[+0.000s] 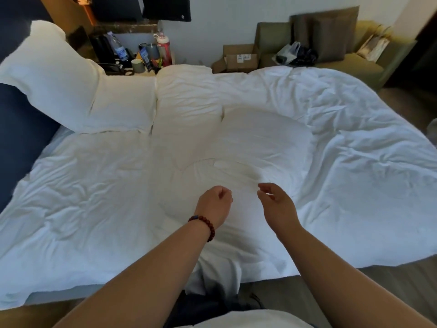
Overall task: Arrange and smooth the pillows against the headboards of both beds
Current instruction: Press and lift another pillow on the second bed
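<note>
One left hand (214,204) and one right hand (279,207) hover over one bed (71,185).

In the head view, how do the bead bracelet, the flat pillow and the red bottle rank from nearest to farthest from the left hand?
1. bead bracelet, on the left hand wrist itself.
2. flat pillow, farther up, to the left.
3. red bottle, behind the pillow, upper left.

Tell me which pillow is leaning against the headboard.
The far-left pillow, tilted up on the blue headboard; the other pillows lie flat.
</note>
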Demonstrator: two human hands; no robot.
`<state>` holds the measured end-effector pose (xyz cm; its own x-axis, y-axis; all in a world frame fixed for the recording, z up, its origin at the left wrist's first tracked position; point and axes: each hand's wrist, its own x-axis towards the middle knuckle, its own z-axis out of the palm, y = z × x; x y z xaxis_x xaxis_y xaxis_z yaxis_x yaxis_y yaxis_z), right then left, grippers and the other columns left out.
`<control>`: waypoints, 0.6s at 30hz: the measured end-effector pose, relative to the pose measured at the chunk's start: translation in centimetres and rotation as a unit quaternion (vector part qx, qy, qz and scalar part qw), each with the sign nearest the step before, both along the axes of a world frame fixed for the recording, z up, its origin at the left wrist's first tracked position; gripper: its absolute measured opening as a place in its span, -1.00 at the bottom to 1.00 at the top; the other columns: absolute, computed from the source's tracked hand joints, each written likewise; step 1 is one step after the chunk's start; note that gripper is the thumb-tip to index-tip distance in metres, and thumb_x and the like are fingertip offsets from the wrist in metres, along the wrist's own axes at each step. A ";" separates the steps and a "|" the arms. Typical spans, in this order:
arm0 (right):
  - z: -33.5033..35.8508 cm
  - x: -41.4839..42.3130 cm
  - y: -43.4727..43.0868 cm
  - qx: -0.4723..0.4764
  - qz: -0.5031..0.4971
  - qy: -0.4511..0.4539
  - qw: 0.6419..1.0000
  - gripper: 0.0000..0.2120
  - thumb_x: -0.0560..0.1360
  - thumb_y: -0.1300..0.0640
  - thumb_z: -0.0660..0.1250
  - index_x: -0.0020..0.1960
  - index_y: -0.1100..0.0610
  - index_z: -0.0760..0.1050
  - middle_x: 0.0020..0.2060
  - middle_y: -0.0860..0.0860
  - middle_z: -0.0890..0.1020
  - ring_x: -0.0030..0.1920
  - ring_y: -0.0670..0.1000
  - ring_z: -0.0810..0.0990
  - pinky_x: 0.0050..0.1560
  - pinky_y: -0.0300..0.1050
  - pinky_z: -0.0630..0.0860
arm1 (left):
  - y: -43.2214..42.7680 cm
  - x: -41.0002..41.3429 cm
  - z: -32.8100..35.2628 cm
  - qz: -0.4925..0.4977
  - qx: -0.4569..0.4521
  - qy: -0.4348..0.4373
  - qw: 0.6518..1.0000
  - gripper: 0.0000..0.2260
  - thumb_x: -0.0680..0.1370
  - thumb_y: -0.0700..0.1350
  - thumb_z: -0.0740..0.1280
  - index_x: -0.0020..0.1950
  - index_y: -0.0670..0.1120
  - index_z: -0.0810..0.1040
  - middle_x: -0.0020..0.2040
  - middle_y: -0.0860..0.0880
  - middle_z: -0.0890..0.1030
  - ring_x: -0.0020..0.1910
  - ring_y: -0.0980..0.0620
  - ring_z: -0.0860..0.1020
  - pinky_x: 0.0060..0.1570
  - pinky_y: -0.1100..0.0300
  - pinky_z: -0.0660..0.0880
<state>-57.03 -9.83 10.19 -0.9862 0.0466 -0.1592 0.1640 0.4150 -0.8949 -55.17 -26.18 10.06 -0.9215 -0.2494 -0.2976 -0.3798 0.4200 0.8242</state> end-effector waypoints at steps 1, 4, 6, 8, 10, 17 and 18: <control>0.0 -0.3 0.3 -0.009 -0.003 -0.004 1.000 -0.79 0.58 0.08 0.27 0.20 -0.04 0.54 0.07 -0.15 0.59 -0.03 -0.22 0.54 -0.15 -0.24 0.44 | -0.2 0.0 0.2 0.008 -0.004 0.004 1.000 -0.83 0.61 -0.04 0.20 -0.13 0.03 0.53 -0.08 0.09 0.64 -0.08 0.08 0.61 -0.26 0.32 0.42; 0.2 -0.9 0.5 -0.028 -0.002 -0.011 1.000 -0.78 0.59 0.08 0.26 0.22 -0.02 0.53 0.08 -0.14 0.59 -0.06 -0.26 0.52 -0.18 -0.29 0.42 | -0.9 -0.6 0.6 0.025 -0.024 0.012 0.999 -0.84 0.61 -0.06 0.20 -0.11 0.02 0.53 -0.07 0.07 0.64 -0.08 0.07 0.59 -0.26 0.33 0.41; 0.3 -1.3 0.4 -0.036 -0.005 -0.010 0.999 -0.78 0.59 0.08 0.27 0.21 -0.03 0.53 0.09 -0.14 0.59 -0.05 -0.27 0.52 -0.17 -0.29 0.42 | -1.2 -1.4 0.7 0.026 -0.030 0.018 0.999 -0.85 0.61 -0.07 0.19 -0.08 0.02 0.53 -0.05 0.05 0.64 -0.06 0.06 0.58 -0.24 0.35 0.40; 0.4 -1.5 0.7 -0.045 -0.017 -0.009 0.999 -0.80 0.59 0.09 0.28 0.20 -0.04 0.54 0.09 -0.14 0.59 -0.03 -0.24 0.53 -0.17 -0.29 0.41 | -1.2 -2.3 0.9 0.022 -0.029 0.019 0.999 -0.86 0.62 -0.07 0.18 0.04 0.02 0.53 -0.01 0.06 0.62 -0.07 0.12 0.56 -0.25 0.37 0.37; 0.6 -1.8 1.2 -0.043 -0.018 -0.006 0.999 -0.80 0.59 0.09 0.28 0.19 -0.05 0.53 0.09 -0.15 0.58 0.00 -0.19 0.54 -0.16 -0.29 0.40 | -1.1 -3.3 1.1 0.021 -0.030 0.026 0.999 -0.81 0.62 -0.06 0.19 0.17 0.01 0.53 0.02 0.09 0.58 -0.12 0.21 0.50 -0.27 0.42 0.32; 1.0 -6.6 3.5 -0.027 -0.017 0.003 0.999 -0.77 0.58 0.07 0.29 0.23 -0.05 0.52 0.14 -0.11 0.56 0.07 -0.08 0.54 -0.14 -0.34 0.38 | -0.6 -8.5 2.4 0.018 -0.040 0.061 0.997 -0.73 0.63 -0.04 0.21 0.32 -0.02 0.48 0.17 0.02 0.56 0.03 0.09 0.51 -0.04 0.28 0.38; 0.9 -7.9 3.8 -0.029 -0.013 0.000 0.999 -0.77 0.59 0.07 0.28 0.23 -0.05 0.52 0.15 -0.10 0.56 0.07 -0.08 0.53 -0.14 -0.34 0.38 | -0.7 -9.6 2.4 0.022 -0.044 0.065 0.997 -0.72 0.63 -0.04 0.22 0.33 -0.03 0.46 0.20 0.01 0.55 0.06 0.08 0.51 0.00 0.23 0.40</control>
